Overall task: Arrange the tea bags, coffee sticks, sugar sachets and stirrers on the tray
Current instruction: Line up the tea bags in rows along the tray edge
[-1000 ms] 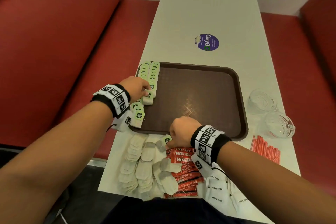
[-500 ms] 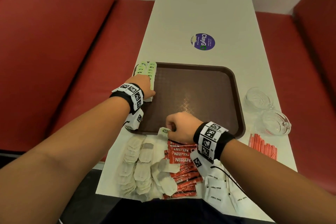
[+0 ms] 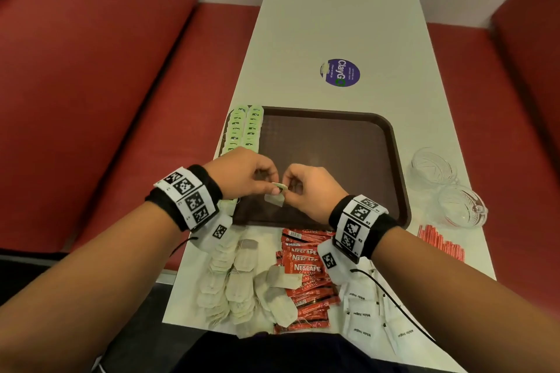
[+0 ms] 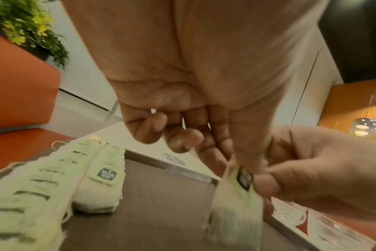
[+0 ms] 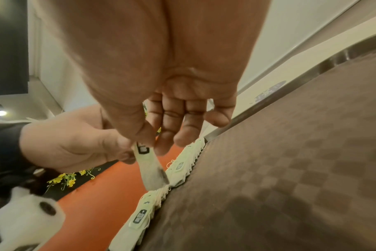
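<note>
Your left hand (image 3: 242,174) and right hand (image 3: 312,188) meet above the near part of the brown tray (image 3: 397,160), and together they pinch one tea bag (image 3: 275,197) by its top edge, where the small green tag sits. In the left wrist view your left thumb and forefinger close on that tag end while the pouch hangs down, clear of the tray floor; the other left fingers (image 4: 178,139) curl loosely toward the palm. In the right wrist view your right thumb and forefinger nip the same end of the bag, and the remaining fingers (image 5: 182,125) hang fairly straight. Two rows of tea bags (image 3: 246,127) with green tags lie overlapped along the tray's left edge. On the white table (image 3: 333,9) near you lies a loose heap of plain tea bags (image 3: 233,285), touching a pile of red coffee sticks (image 3: 306,275) to their right, then white sugar sachets (image 3: 366,321). Red stirrers (image 3: 441,244) lie beside the tray's near right corner, just in front of two glass cups (image 3: 448,188).
</note>
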Demonstrator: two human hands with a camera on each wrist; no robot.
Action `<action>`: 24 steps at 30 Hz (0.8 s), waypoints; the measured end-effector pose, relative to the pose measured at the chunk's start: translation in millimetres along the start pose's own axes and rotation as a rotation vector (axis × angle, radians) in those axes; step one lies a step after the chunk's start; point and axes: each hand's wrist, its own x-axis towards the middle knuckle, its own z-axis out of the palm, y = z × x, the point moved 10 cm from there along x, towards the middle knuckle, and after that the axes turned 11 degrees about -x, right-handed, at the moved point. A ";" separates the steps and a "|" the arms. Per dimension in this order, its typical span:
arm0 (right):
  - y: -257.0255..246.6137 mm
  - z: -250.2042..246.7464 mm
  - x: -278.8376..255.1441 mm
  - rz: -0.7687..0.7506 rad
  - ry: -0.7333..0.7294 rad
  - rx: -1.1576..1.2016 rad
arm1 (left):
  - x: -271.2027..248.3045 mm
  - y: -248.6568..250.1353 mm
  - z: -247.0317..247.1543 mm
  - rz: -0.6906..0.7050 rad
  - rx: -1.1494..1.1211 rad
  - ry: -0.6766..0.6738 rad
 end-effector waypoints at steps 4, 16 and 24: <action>-6.8 3.0 3.2 -0.022 -0.007 -0.031 | -9.1 2.0 -1.4 0.090 -0.037 0.120; 12.6 35.2 -2.1 0.048 -0.257 -0.218 | 0.4 -66.8 -39.6 -0.189 -0.024 0.304; 29.8 54.8 -21.3 0.105 -0.428 -0.313 | 31.5 -110.2 -45.6 -0.410 0.112 0.317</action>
